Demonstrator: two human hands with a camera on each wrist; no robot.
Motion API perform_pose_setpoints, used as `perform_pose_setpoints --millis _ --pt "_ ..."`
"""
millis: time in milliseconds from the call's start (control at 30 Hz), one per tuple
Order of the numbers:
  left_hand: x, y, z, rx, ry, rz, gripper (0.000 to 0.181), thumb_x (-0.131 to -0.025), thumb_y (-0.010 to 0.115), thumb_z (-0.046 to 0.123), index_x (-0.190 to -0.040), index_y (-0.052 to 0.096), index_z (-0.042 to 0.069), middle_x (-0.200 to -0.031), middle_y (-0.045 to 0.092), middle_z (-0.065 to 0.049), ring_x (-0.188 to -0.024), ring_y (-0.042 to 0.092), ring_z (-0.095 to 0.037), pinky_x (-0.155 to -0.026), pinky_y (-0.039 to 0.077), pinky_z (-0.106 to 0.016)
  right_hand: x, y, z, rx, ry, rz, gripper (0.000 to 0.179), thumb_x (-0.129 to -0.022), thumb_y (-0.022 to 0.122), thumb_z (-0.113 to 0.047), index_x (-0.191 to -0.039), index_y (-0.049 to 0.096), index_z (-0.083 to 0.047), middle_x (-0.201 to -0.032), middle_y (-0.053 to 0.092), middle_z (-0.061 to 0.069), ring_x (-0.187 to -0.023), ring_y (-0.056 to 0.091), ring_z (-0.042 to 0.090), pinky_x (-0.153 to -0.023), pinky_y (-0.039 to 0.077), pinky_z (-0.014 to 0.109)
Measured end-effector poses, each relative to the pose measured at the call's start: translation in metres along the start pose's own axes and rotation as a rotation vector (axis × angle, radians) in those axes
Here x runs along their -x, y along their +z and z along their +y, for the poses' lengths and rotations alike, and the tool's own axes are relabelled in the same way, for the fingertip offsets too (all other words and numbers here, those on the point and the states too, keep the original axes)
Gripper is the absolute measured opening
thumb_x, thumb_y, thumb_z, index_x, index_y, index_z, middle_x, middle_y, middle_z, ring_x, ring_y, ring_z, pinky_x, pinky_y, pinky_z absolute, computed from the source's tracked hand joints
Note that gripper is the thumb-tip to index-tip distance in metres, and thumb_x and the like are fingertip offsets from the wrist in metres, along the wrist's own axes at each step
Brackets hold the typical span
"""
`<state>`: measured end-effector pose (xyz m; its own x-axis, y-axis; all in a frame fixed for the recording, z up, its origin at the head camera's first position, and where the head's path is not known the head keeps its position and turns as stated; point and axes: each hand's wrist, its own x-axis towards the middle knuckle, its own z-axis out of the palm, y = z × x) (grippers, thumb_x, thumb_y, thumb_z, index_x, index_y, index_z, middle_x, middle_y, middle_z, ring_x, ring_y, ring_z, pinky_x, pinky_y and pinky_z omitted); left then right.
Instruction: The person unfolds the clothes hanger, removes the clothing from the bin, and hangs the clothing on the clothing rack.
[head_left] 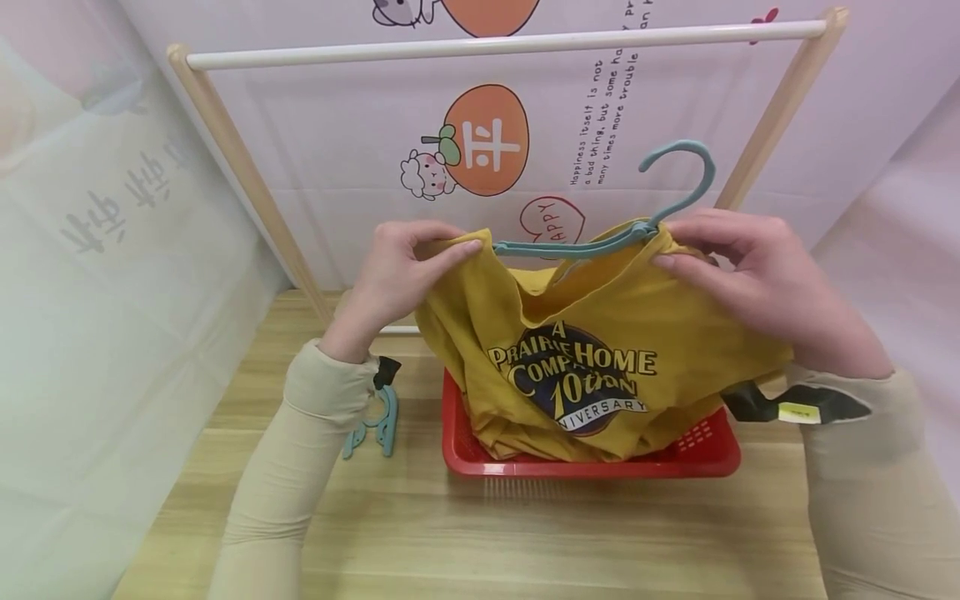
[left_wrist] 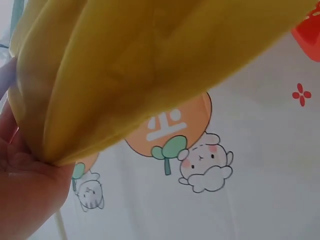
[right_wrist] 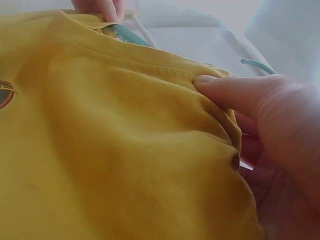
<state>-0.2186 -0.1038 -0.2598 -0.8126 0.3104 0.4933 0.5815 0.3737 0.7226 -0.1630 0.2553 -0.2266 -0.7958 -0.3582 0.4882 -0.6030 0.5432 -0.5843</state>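
A yellow T-shirt (head_left: 480, 333) with a dark printed logo hangs between both hands, its lower part bunched in the red basket (head_left: 592, 468). A teal clothes hanger (head_left: 577, 249) runs across the neck opening, its hook (head_left: 708, 171) rising at the right. My left hand (head_left: 401, 271) pinches the shirt's left shoulder by the collar, thumb in front. With thumb in front and fingers behind, my right hand (head_left: 757, 275) grips the other shoulder close to the hook's base. In the right wrist view the thumb presses the collar band (right_wrist: 185, 75). The hanger's right arm is hidden inside the shirt.
Behind the shirt stands a rack with a white bar (head_left: 510, 46) and wooden posts (head_left: 251, 187). A second teal hanger (head_left: 386, 421), folded, lies on the wooden table (head_left: 420, 533) left of the basket. A printed white cloth (head_left: 337, 167) covers the back wall.
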Motion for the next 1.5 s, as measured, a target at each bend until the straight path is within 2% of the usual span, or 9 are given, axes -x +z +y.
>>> perform_pose_setpoints --millis 167,367,533,700,800,933,1033,1267,1500 --pt "-0.003 0.002 0.006 -0.024 0.065 0.001 0.017 -0.092 0.079 0.026 -0.095 0.082 0.01 -0.091 0.076 0.004 -0.084 0.07 -0.008 -0.077 0.057 -0.028 -0.003 0.002 -0.002 0.038 -0.014 -0.035 0.028 -0.093 0.074 -0.004 -0.118 0.077 -0.014 -0.112 0.07 -0.002 -0.095 0.059 0.015 -0.086 0.046 0.014" --pt "-0.006 0.013 0.014 -0.041 0.138 -0.013 0.013 -0.092 0.08 0.022 -0.092 0.082 0.009 -0.086 0.076 0.005 -0.079 0.069 -0.005 -0.073 0.057 -0.026 -0.009 0.011 -0.005 0.098 -0.04 -0.05 0.029 -0.094 0.075 -0.009 -0.121 0.076 -0.017 -0.112 0.07 -0.006 -0.092 0.059 0.011 -0.075 0.047 0.016" --pt "-0.01 0.027 0.022 -0.027 0.207 -0.053 0.011 -0.091 0.08 0.019 -0.09 0.082 0.008 -0.083 0.075 0.006 -0.075 0.068 -0.003 -0.07 0.057 -0.024 -0.015 0.019 -0.008 0.078 -0.053 -0.069 0.027 -0.094 0.075 -0.01 -0.12 0.076 -0.016 -0.111 0.071 -0.009 -0.098 0.061 0.009 -0.082 0.049 0.015" --pt "-0.014 0.037 0.031 0.006 0.267 -0.075 0.009 -0.091 0.08 0.017 -0.091 0.082 0.008 -0.082 0.075 0.007 -0.073 0.067 -0.003 -0.068 0.057 -0.025 -0.02 0.026 -0.011 0.056 -0.076 -0.073 0.026 -0.094 0.075 -0.009 -0.12 0.077 -0.016 -0.109 0.071 -0.01 -0.096 0.061 0.009 -0.082 0.049 0.016" --pt "-0.013 0.036 0.037 0.014 0.23 -0.116 0.011 -0.092 0.079 0.019 -0.095 0.082 0.009 -0.085 0.075 0.008 -0.077 0.069 -0.003 -0.072 0.058 -0.024 -0.021 0.029 -0.011 0.043 -0.094 -0.068 0.028 -0.094 0.075 -0.006 -0.12 0.077 -0.016 -0.109 0.072 -0.008 -0.094 0.061 0.009 -0.081 0.048 0.016" --pt "-0.011 0.029 0.039 -0.054 0.183 -0.172 0.014 -0.091 0.081 0.023 -0.099 0.082 0.012 -0.088 0.075 0.01 -0.077 0.067 -0.002 -0.072 0.056 -0.024 -0.021 0.029 -0.01 0.026 -0.098 -0.051 0.029 -0.092 0.076 -0.003 -0.118 0.077 -0.015 -0.108 0.072 -0.006 -0.09 0.061 0.01 -0.078 0.049 0.016" --pt "-0.01 0.025 0.039 -0.089 0.175 -0.185 0.016 -0.091 0.081 0.026 -0.1 0.081 0.014 -0.088 0.074 0.012 -0.077 0.065 -0.003 -0.071 0.055 -0.025 -0.022 0.028 -0.011 0.032 -0.096 -0.035 0.027 -0.091 0.077 -0.003 -0.115 0.078 -0.015 -0.104 0.073 -0.007 -0.087 0.062 0.01 -0.077 0.048 0.017" --pt "-0.009 0.014 0.039 -0.095 0.157 -0.149 0.018 -0.092 0.079 0.027 -0.102 0.08 0.012 -0.092 0.074 0.009 -0.082 0.063 -0.005 -0.077 0.054 -0.026 -0.022 0.018 -0.008 0.105 -0.037 -0.023 0.015 -0.091 0.08 -0.017 -0.106 0.08 -0.018 -0.086 0.072 -0.009 -0.08 0.058 0.011 -0.068 0.044 0.023" --pt "-0.009 -0.003 0.038 -0.121 0.156 -0.083 0.018 -0.091 0.081 0.025 -0.101 0.08 0.011 -0.094 0.075 0.007 -0.086 0.064 -0.006 -0.08 0.053 -0.027 -0.017 0.001 0.002 0.182 0.024 0.01 0.017 -0.087 0.084 -0.015 -0.104 0.082 -0.017 -0.085 0.074 -0.005 -0.075 0.057 0.012 -0.061 0.044 0.017"
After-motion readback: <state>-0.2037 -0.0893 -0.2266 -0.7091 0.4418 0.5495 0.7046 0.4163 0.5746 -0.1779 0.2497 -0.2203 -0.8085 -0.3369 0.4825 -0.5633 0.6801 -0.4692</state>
